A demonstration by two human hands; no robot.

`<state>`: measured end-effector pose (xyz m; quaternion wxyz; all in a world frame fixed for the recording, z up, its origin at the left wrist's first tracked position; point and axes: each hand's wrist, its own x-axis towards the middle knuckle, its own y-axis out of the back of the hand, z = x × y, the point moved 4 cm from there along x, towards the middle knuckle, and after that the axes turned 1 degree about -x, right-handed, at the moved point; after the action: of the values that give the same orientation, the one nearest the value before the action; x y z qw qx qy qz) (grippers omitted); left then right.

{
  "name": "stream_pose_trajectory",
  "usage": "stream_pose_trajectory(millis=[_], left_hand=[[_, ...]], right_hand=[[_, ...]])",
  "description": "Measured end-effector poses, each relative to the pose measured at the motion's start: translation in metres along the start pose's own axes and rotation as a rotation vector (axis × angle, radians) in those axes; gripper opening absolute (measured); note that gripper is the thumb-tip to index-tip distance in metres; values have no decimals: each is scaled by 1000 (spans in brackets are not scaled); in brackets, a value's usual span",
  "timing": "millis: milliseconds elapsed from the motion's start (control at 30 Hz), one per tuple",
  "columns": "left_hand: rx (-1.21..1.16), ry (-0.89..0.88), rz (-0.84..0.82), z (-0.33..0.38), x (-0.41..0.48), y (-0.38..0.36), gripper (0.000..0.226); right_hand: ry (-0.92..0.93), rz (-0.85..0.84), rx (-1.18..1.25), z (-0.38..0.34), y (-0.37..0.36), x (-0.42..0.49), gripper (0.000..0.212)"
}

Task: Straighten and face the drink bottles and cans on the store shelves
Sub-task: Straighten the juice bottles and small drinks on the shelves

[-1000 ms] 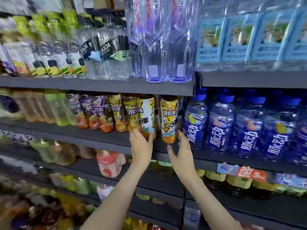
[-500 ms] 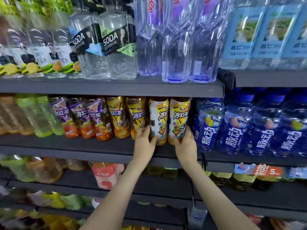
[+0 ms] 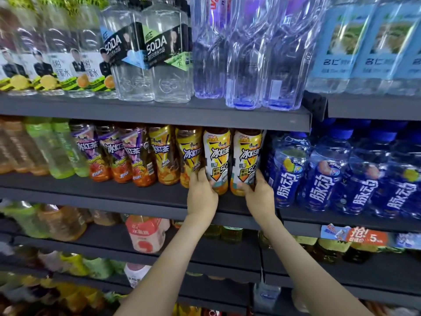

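Two white-and-yellow iced tea bottles stand side by side at the front of the middle shelf [image 3: 136, 195], labels facing me. My left hand [image 3: 201, 196] grips the base of the left iced tea bottle [image 3: 216, 156]. My right hand [image 3: 259, 193] grips the base of the right iced tea bottle [image 3: 247, 156]. Both bottles stand upright. To their left runs a row of yellow iced tea bottles [image 3: 163, 153] and purple-labelled tea bottles [image 3: 111, 153], some turned at an angle.
Blue sports drink bottles [image 3: 323, 174] crowd the shelf just right of my right hand. The upper shelf [image 3: 159, 114] carries soda water bottles [image 3: 148, 58] and tall clear water bottles [image 3: 246, 53]. Lower shelves hold a pink carton [image 3: 145, 233] and more drinks.
Both hands went from reaching open toward the shelf to gripping the bases of the two white-and-yellow bottles. The bottles now stand close together with labels forward. The view moved closer.
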<state>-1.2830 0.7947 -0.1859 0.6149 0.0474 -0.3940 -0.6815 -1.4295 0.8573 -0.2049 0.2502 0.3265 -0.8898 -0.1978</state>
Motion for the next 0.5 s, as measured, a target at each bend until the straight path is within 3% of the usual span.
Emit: stream_pose_trajectory(millis=[100, 200, 400, 500], left_hand=[[-25, -20, 55, 2, -6, -4, 50], [-50, 21, 18, -1, -4, -7, 62], [-6, -40, -141, -10, 7, 5, 59], [-33, -19, -19, -21, 2, 21, 50]], right_hand=[[8, 0, 65, -2, 1, -2, 61], [0, 0, 61, -4, 1, -6, 62], [-24, 4, 79, -10, -9, -18, 73], [62, 153, 70, -25, -10, -33, 75]])
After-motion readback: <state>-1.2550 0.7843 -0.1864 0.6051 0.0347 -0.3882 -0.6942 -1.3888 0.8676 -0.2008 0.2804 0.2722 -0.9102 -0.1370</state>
